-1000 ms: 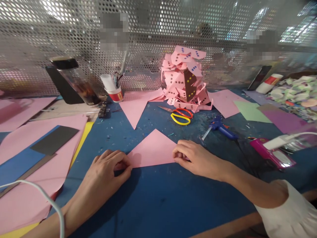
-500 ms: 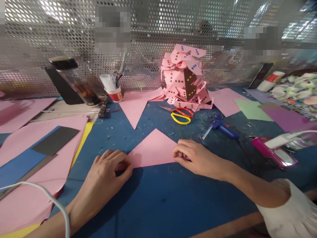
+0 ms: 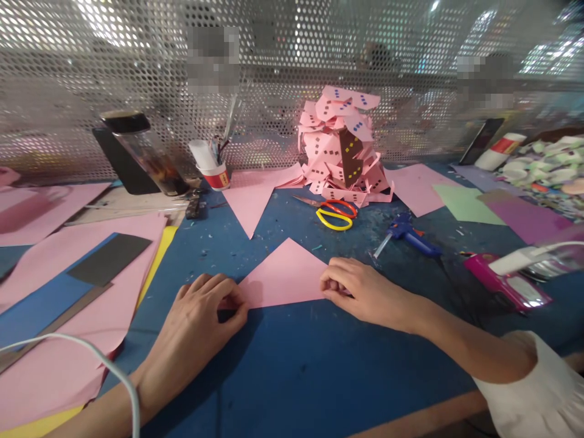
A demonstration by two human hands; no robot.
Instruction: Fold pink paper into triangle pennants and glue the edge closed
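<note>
A triangular piece of pink paper (image 3: 285, 277) lies on the blue tabletop (image 3: 292, 365), its peak pointing away from me and its straight edge towards me. My left hand (image 3: 203, 325) pinches the paper's left corner between thumb and fingers. At the opposite corner, my right hand (image 3: 360, 289) has its fingers curled together on the paper. Both corners are hidden by my fingers. Beyond the paper rest scissors (image 3: 335, 214) with one red and one yellow handle loop. A blue glue gun (image 3: 408, 234) lies past my right hand.
Pink cut pieces with printed dots (image 3: 340, 146) are heaped at the back. Left are large pink sheets (image 3: 91, 310) with blue and dark strips, a white cable (image 3: 91, 350) and a bottle (image 3: 152, 152). A paper cup (image 3: 214, 173) holds tools. A magenta device (image 3: 506, 283) lies right.
The whole view has shifted slightly, with the left side moving a little to the right. Both hands keep their places at the paper's corners.
</note>
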